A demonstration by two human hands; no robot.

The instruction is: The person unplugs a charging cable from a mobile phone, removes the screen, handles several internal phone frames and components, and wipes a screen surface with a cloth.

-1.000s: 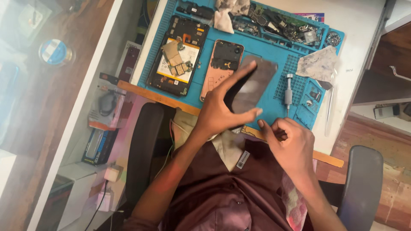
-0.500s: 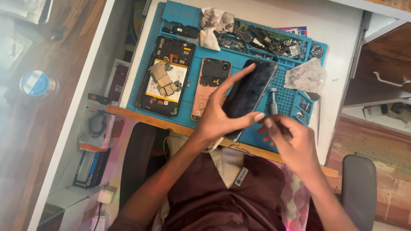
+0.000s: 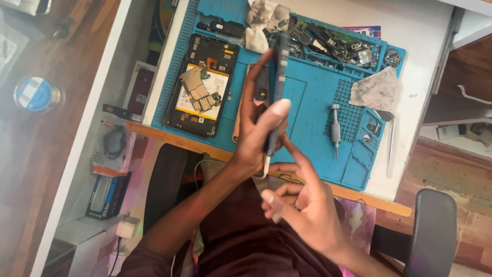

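Head view: phone panel [image 3: 277, 92], dark and thin, now stands on edge in the left hand [image 3: 259, 128], where half a second ago it lay flatter with its broad face toward the camera. Its thumb and fingers are closed along the panel's lower half, the thumb tip [image 3: 281, 107] pressed on the near side, so the panel rises up past the fingertips over the blue work mat [image 3: 312, 102]. That turn puts the panel's narrow edge on show, which I judge suits checking or working along the seam.

The right hand [image 3: 302, 205] has let go of the small screwdriver [image 3: 335, 128] it gripped a moment ago; the tool lies on the mat, off to the outer side of the right fingers and well apart from them. This hand is now loosely spread and empty, its index finger [image 3: 294, 156] stretched up to touch the panel's bottom end just beneath the left thumb.

Beyond the left knuckles, an opened phone body [image 3: 202, 87] with its boards exposed rests flat on the mat.
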